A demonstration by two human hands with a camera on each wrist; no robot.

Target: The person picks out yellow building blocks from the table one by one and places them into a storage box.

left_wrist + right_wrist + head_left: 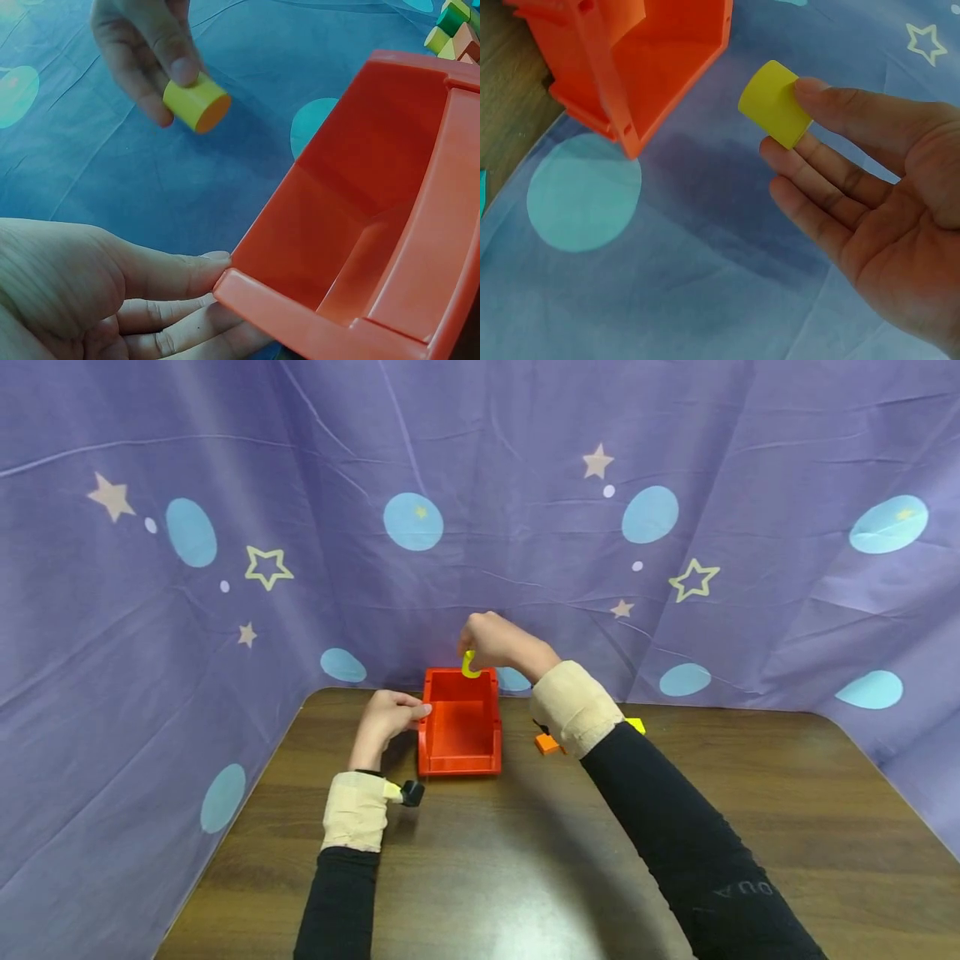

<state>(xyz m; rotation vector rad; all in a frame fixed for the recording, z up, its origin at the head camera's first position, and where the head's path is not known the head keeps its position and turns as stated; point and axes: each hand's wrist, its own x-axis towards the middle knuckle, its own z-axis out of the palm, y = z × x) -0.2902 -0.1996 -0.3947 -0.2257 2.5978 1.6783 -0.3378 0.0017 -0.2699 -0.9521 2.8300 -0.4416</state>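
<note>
A red plastic bin (460,728) stands near the far edge of the table, its inside bare in the head view. My left hand (388,720) pinches the bin's left side wall between thumb and fingers, seen close in the left wrist view. Above the bin's back end, my right hand (497,642) holds a yellow cylinder block (777,103) between thumb and fingertips. The cylinder (196,103) hangs outside the bin's opening in the left wrist view, apart from its walls.
An orange block (547,743) and a yellow block (636,725) lie on the wooden table (450,860) to the right of the bin, partly behind my right forearm. Several coloured blocks (454,30) show past the bin. A purple patterned curtain (517,552) hangs behind the table.
</note>
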